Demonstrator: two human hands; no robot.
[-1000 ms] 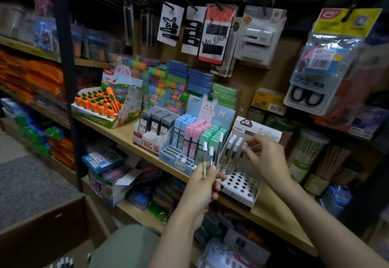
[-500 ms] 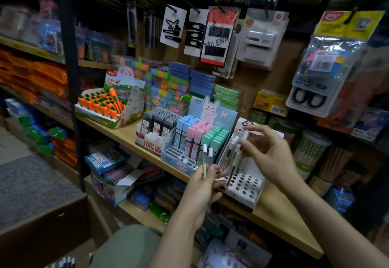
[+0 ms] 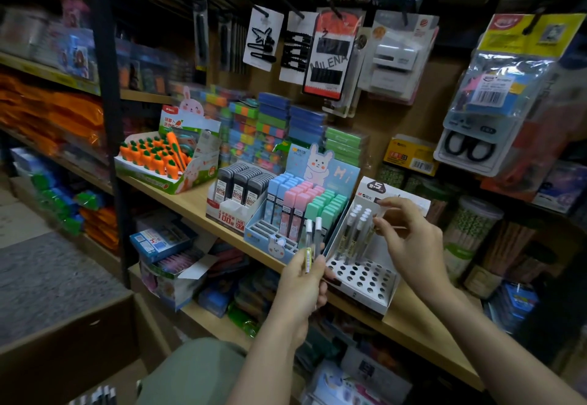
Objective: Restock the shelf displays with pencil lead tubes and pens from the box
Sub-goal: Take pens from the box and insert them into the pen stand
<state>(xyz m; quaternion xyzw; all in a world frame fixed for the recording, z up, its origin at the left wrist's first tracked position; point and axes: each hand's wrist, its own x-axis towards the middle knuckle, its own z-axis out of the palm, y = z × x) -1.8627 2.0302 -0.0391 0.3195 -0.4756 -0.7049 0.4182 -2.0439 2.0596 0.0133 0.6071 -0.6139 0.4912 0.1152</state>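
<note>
**A:** Stood right behind them for this bit. Nearest me, the left hand (image 3: 303,280) had its fingers clamped round a couple of spare pens (image 3: 313,239), white caps up, held just in front of the shelf (image 3: 409,325) edge. That looked like the reserve stock.

**B:** And the other hand?

**A:** The right hand (image 3: 409,245) was over the white holed pen display (image 3: 362,274), fingers pinched on a pen right beside the cluster already standing (image 3: 355,233) in the back rows. So I'd say the pen step, mid-slotting. The next move probably needed the tip lined up with a free hole and pushed straight down without tipping the neighbours. Plenty of front holes sat unfilled.

**B:** Changed much from a second earlier?

**A:** Not loads. The right hand had risen off the cluster, then come back beside it. The left barely budged. Lead tubes sat filled in the bunny display (image 3: 298,207) just behind.
</note>
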